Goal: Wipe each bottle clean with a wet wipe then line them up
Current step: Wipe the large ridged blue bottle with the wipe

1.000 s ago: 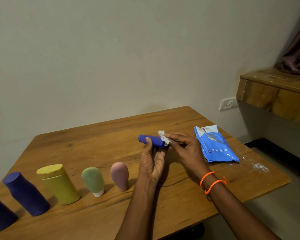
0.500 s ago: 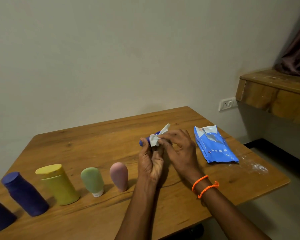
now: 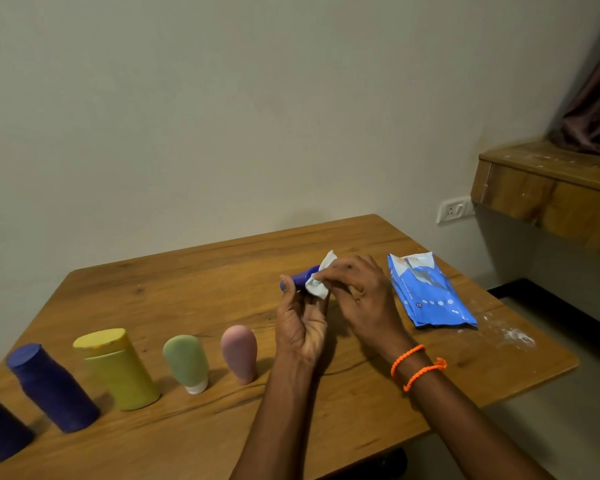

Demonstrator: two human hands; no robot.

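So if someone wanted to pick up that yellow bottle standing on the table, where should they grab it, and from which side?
Probably around the middle of the yellow bottle, below its cap, coming from the near table edge. It stands upright with a wide, straight body, so fingers can wrap around it. The dark blue bottle and green bottle flank it, leaving less room at the sides; front and top are free.

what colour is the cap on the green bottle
White, on the green bottle; seen in the head view.
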